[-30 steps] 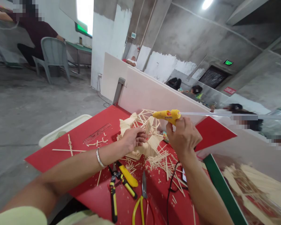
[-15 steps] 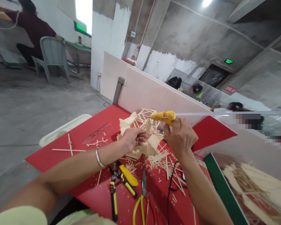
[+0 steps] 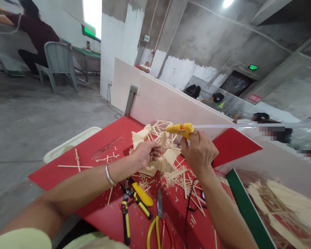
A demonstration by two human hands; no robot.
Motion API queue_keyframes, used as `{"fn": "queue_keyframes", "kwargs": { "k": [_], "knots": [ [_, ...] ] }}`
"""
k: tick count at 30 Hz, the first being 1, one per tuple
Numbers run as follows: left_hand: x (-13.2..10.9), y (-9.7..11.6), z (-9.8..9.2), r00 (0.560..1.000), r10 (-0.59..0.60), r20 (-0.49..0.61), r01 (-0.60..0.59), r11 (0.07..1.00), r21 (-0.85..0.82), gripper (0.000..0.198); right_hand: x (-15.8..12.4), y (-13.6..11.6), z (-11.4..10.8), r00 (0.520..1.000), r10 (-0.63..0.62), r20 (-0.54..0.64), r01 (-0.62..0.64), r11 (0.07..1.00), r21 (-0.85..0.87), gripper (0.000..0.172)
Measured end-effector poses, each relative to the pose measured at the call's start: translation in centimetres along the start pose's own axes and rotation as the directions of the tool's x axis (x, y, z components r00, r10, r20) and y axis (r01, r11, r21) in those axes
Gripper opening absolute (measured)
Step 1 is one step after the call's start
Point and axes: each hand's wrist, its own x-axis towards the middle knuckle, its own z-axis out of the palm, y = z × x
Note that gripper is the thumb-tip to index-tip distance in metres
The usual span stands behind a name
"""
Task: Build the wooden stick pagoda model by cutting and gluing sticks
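Observation:
My right hand (image 3: 200, 150) is wrapped round a yellow hot glue gun (image 3: 180, 129), with a long clear glue stick (image 3: 230, 126) running out of its back to the right. The nozzle points left, at the top of a small piece of thin wooden sticks (image 3: 164, 139). Pinched fingers of my left hand (image 3: 148, 154) hold that piece from below; their exact grip is partly hidden. Around and behind it stands a pale model of wooden sticks (image 3: 142, 134), partly covered by my hands.
Loose sticks (image 3: 180, 174) and scraps litter the red table (image 3: 103, 214). Near me lie black-and-yellow pliers (image 3: 125, 214), scissors (image 3: 159, 207) and a black cable (image 3: 188, 204). A ruler (image 3: 107, 147) lies left. White panels (image 3: 158, 95) border the back; a green-edged box (image 3: 248, 207) stands right.
Almost nothing differs. Both hands and the glue gun keep nearly the same place, with only a very slight shift of the right hand.

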Motion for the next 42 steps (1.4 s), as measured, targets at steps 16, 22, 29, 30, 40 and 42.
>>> {"fn": "queue_keyframes", "kwargs": {
  "k": [16,22,29,30,40,42],
  "knots": [
    [-0.4,0.25,0.29,1.0,-0.013,-0.019,0.013,1.0,0.011,0.02,-0.13,0.13,0.14,1.0,0.006,0.029,-0.007,1.0,0.03,0.026],
    [-0.17,0.08,0.07,1.0,-0.005,-0.009,0.005,1.0,0.001,0.017,-0.08,0.22,0.1,1.0,0.012,0.01,-0.013,1.0,0.017,0.026],
    [-0.49,0.22,0.21,1.0,-0.013,-0.016,0.013,1.0,-0.005,0.017,-0.13,0.4,0.12,1.0,0.024,0.016,-0.024,0.999,0.031,0.027],
    [-0.5,0.24,0.23,1.0,-0.015,-0.017,0.015,1.0,-0.01,0.017,-0.13,0.42,0.12,1.0,0.023,0.016,-0.024,0.999,0.034,0.027],
    [-0.31,0.24,0.26,1.0,0.006,-0.007,-0.006,0.998,-0.055,0.016,-0.25,0.48,0.23,1.0,0.026,0.006,-0.027,0.999,0.033,0.024],
    [-0.51,0.4,0.37,1.0,-0.006,-0.014,0.005,0.998,-0.063,0.017,-0.17,0.48,0.16,1.0,0.024,-0.001,-0.024,0.999,0.038,0.023]
  ]
}}
